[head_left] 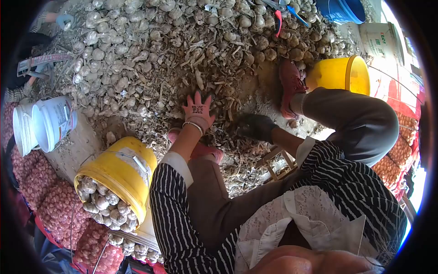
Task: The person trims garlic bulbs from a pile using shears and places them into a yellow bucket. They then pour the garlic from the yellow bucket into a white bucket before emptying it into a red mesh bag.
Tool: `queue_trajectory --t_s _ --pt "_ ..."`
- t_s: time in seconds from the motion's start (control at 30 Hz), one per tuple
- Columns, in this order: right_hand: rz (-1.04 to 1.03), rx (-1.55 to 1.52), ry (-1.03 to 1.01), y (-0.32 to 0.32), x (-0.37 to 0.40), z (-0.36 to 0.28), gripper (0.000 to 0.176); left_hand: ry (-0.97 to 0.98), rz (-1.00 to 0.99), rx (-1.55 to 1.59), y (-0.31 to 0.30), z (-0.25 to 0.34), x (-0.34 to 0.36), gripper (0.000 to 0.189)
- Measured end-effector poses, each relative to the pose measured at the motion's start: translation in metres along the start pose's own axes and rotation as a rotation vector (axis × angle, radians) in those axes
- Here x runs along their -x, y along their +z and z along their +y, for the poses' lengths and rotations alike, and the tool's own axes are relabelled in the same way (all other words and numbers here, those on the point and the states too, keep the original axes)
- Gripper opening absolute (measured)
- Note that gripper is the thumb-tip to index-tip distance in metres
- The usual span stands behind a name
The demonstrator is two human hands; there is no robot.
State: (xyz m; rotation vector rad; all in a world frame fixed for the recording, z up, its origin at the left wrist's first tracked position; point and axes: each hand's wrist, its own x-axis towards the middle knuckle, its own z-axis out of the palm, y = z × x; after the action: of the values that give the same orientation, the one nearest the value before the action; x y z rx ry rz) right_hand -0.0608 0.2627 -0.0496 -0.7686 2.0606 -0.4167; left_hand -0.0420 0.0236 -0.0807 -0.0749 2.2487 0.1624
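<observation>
Striped sleeves point(173, 219) reach forward. Pink-gloved left hand point(197, 111) lies open, fingers spread, on garlic trimmings point(214, 86) covering the ground. Black-gloved right hand point(255, 126) curls just beside it, its grip unclear. Yellow bucket point(123, 171) of garlic bulbs point(98, 203) sits left.

One fisheye camera, worn on the person's head, looks steeply down and forward, close over the lap point(214, 201), toward the garlic pile point(137, 45) beyond.

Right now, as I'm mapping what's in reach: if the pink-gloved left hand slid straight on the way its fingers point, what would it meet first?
The left hand would most likely meet the dry stem scraps just ahead of it first; the garlic bulbs lie farther on.
</observation>
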Motion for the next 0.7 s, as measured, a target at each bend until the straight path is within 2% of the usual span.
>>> queue_trajectory --t_s 0.03,0.1,0.13,0.2,0.23,0.3,0.37,0.4,0.47,0.5,0.57,0.6,0.67,0.7 --pt "0.003 -0.132 0.016 -0.021 -0.010 0.000 0.055 0.015 -0.100 0.085 0.007 0.005 0.011 0.079" --pt "0.442 -0.082 0.067 -0.039 -0.047 0.013 0.055 0.101 -0.318 0.177 0.022 0.023 0.033 0.080" --pt "0.520 -0.063 0.072 -0.061 -0.065 0.010 0.056 0.175 -0.440 0.185 0.030 0.036 0.043 0.080" --pt "0.610 0.044 0.082 -0.085 -0.106 -0.001 0.059 0.343 -0.486 0.040 0.044 0.061 0.057 0.081" --pt "0.626 0.134 0.086 -0.087 -0.126 -0.009 0.060 0.346 -0.478 0.039 0.045 0.069 0.055 0.081" --pt "0.783 0.370 0.099 -0.043 -0.158 -0.033 0.060 0.393 -0.580 0.102 0.046 0.077 0.046 0.081" --pt "0.457 0.166 -0.070 -0.052 -0.146 -0.085 0.056 0.363 -0.574 0.180 0.058 0.071 0.030 0.078" --pt "0.449 0.158 -0.077 -0.042 -0.144 -0.091 0.056 0.426 -0.461 0.211 0.083 0.065 0.017 0.077" --pt "0.489 -0.164 -0.403 -0.027 -0.141 -0.100 0.050 0.545 -0.292 0.322 0.079 0.052 0.015 0.073" --pt "0.483 -0.170 -0.404 -0.025 -0.136 -0.094 0.050 0.540 -0.298 0.326 0.078 0.045 0.018 0.073" --pt "0.406 -0.310 -0.261 -0.037 -0.113 -0.072 0.044 0.371 -0.241 0.350 0.059 0.032 0.026 0.062" --pt "0.401 -0.306 -0.264 -0.039 -0.106 -0.060 0.044 0.369 -0.238 0.357 0.047 0.024 0.025 0.062" --pt "0.365 0.065 -0.141 -0.040 -0.092 -0.035 0.039 0.441 -0.388 0.379 0.022 0.007 0.018 0.055" --pt "0.365 0.061 -0.141 -0.035 -0.090 -0.023 0.039 0.439 -0.392 0.377 0.005 0.002 0.017 0.055"
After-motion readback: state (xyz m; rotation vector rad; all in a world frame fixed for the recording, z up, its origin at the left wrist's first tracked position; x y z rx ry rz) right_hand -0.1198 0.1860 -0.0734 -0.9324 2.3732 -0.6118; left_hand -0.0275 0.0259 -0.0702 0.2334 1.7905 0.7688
